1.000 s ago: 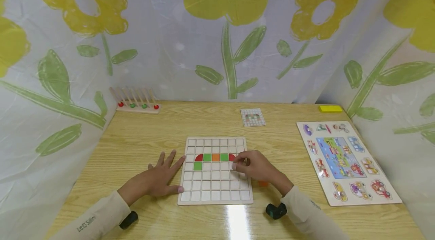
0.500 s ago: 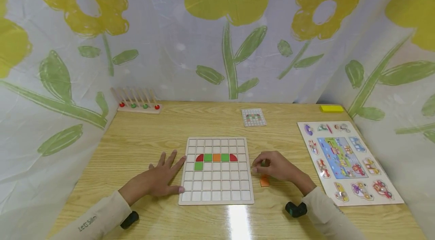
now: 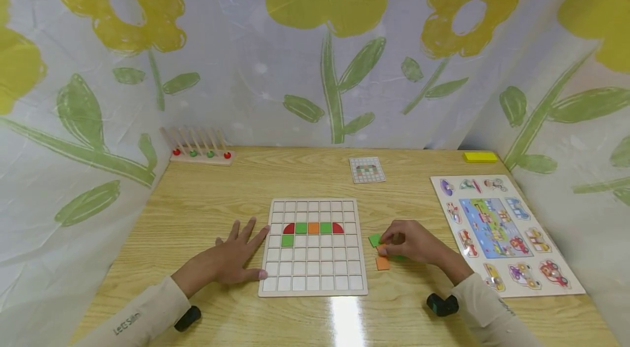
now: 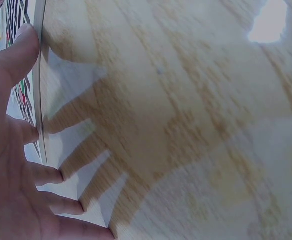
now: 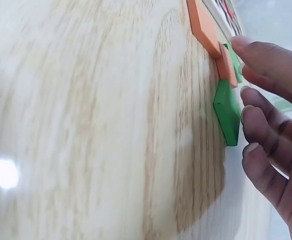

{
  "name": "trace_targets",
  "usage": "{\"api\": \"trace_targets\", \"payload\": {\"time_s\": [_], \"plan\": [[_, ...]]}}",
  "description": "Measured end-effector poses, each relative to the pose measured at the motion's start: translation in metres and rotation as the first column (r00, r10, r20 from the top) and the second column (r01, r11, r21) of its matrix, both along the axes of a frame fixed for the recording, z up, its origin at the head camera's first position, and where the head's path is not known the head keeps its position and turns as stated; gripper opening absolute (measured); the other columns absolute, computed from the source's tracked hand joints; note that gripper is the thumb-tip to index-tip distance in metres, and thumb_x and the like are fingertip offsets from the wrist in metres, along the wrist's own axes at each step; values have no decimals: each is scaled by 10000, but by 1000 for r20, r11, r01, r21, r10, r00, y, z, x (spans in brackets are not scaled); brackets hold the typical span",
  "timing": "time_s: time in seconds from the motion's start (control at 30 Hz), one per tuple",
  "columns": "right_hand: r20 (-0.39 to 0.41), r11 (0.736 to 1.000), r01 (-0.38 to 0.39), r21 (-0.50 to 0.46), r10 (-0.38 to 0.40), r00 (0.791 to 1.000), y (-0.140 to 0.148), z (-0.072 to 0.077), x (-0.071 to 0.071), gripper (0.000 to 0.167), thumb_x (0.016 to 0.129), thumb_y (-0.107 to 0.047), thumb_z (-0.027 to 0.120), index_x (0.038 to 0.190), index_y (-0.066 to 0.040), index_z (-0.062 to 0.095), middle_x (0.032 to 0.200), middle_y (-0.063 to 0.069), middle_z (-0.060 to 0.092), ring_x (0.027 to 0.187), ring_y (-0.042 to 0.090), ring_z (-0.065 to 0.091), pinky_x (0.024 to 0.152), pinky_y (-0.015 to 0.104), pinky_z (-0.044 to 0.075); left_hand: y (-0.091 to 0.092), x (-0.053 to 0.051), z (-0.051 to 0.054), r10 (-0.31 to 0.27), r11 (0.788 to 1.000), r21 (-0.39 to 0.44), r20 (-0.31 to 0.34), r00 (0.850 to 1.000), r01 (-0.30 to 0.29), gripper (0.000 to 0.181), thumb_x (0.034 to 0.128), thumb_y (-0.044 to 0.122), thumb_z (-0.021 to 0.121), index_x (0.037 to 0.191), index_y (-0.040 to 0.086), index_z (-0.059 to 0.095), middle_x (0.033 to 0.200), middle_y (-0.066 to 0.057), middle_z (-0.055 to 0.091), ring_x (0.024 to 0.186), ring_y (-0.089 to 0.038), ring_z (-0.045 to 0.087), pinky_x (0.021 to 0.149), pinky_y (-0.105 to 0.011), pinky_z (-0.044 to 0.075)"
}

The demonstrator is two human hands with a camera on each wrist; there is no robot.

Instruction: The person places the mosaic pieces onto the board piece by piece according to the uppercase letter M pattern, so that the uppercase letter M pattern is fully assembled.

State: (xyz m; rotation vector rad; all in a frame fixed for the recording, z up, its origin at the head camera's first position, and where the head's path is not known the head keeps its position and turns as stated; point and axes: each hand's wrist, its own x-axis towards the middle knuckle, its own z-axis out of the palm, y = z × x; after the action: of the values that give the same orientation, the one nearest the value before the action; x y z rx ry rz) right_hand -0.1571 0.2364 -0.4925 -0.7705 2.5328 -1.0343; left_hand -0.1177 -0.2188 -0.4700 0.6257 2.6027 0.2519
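Note:
A wooden grid board [image 3: 313, 269] lies flat on the table, with several red, green and orange tiles in its cells. My left hand [image 3: 236, 259] rests at the board's left side, fingers spread, thumb and a fingertip on its edge. To the right of the board my right hand [image 3: 410, 242] hovers low over loose tiles, thumb and fingers bent but apart. Under its fingertips are a green tile [image 3: 374, 240] and an orange tile [image 5: 227, 65], partly covered. Another orange tile [image 3: 382, 264] lies nearer me. A second green tile [image 5: 228, 112] sits beneath the hand. No lifted tile shows.
A small pattern card [image 3: 367, 170] lies behind the board. At the right is a picture puzzle board [image 3: 534, 278], with a yellow block [image 3: 479, 157] beyond it. A peg stand with beads [image 3: 202, 158] stands at the back left. Flower-printed fabric [image 3: 236, 90] encloses the table.
My right hand has left the red tile at the right of the coloured row and moved right to the loose tiles, uncovering that red tile. The left hand stays in place.

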Motion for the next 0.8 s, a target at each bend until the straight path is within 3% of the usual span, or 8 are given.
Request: {"api": "trace_targets", "payload": {"time_s": [0.27, 0.53, 0.8], "plan": [[3, 1000, -25, -8, 25, 1000, 3, -1, -1, 210, 880, -321, 786, 1019, -164, 774, 934, -42, 667, 731, 47, 539, 655, 239, 489, 0, -1, 0, 7, 1000, -2, 2, 1000, -7, 1019, 891, 714, 564, 1625, 141, 151, 1652, -293, 69, 1447, -643, 81, 921, -860, 282], [-29, 1000, -23, 8, 23, 999, 3, 1, -2, 146, 850, -316, 815, 938, -205, 779, 888, -61, 655, 732, 83, 499, 660, 231, 437, -1, -1, -4, 3, 1000, 16, -12, 1000, -3, 1010, 892, 712, 566, 1623, 143, 163, 1648, -301, 79, 1443, -647, 92, 916, -865, 278], [-30, 1000, -18, 19, 19, 999, 4, 1, -2, 184, 847, -321, 817, 974, -193, 780, 900, -54, 659, 753, 81, 527, 674, 235, 461, -1, -1, -3, 2, 1000, 19, -7, 1000, -2, 1013, 893, 709, 568, 1624, 140, 158, 1647, -303, 76, 1441, -650, 90, 918, -867, 270]]}}
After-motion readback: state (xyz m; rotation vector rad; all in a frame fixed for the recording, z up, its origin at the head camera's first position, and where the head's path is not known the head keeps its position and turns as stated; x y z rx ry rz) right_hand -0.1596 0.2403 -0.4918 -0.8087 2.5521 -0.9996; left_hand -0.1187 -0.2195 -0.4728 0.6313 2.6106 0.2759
